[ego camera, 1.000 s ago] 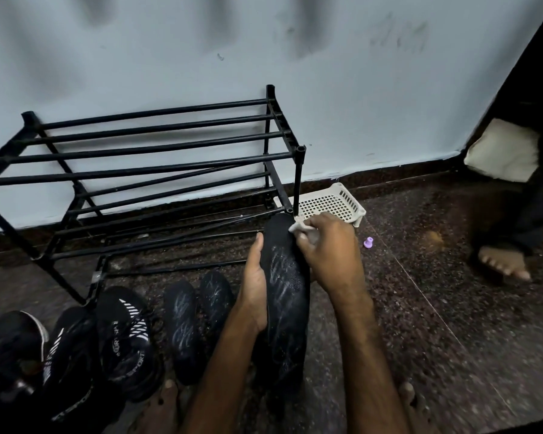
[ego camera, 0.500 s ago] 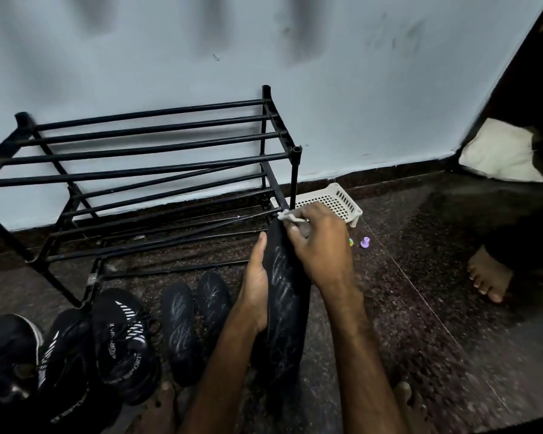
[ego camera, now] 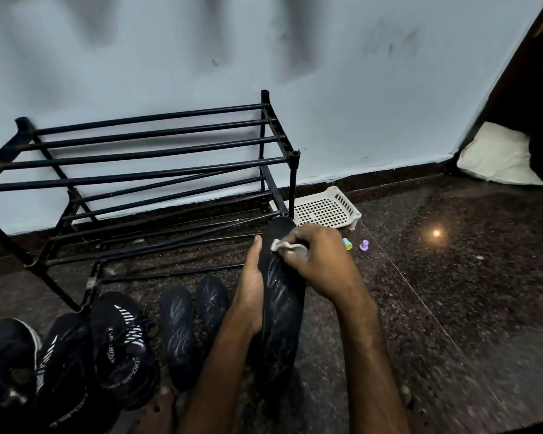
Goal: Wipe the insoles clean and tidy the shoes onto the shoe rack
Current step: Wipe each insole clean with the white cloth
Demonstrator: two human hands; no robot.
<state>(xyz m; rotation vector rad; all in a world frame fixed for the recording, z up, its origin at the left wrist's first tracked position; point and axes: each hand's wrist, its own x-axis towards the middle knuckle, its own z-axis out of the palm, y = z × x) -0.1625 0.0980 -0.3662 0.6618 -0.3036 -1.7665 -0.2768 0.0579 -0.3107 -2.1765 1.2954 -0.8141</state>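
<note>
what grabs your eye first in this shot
The two hands in the middle: the left hand holds a black insole while the right hand presses a pale cloth near its far end. Behind them a black shoe rack stands against the pale wall. Black sneakers and two more insoles lie on the dark floor at lower left.
</note>
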